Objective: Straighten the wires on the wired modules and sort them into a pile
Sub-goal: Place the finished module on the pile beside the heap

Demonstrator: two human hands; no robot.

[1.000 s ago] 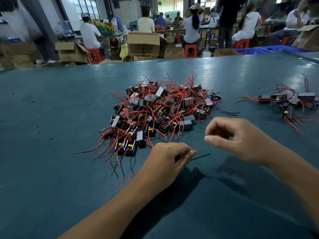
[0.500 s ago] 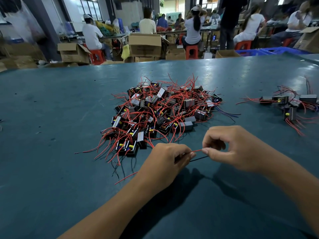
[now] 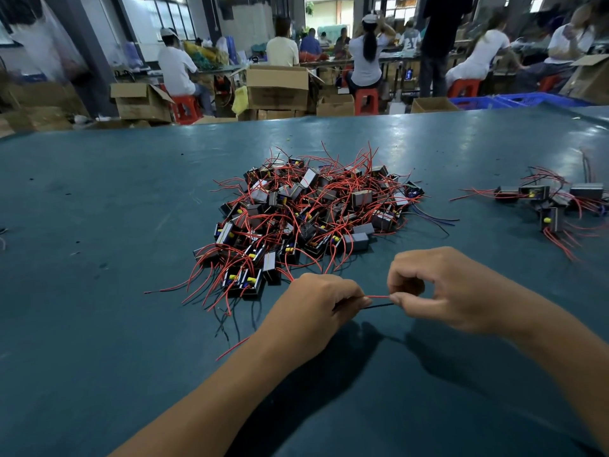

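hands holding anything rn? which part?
Left hand grips a module that its fingers hide. Right hand pinches the module's red wire and black wire along their length, between thumb and forefinger.

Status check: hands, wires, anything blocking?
Left hand grips module, hidden in fist. Right hand pinches red wire and black wire. Big tangled pile ahead, small pile right. Nothing blocking.

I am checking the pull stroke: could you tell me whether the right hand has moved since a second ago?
Yes. The right hand has moved left toward the left hand, measured against the big pile, and now pinches the wires.
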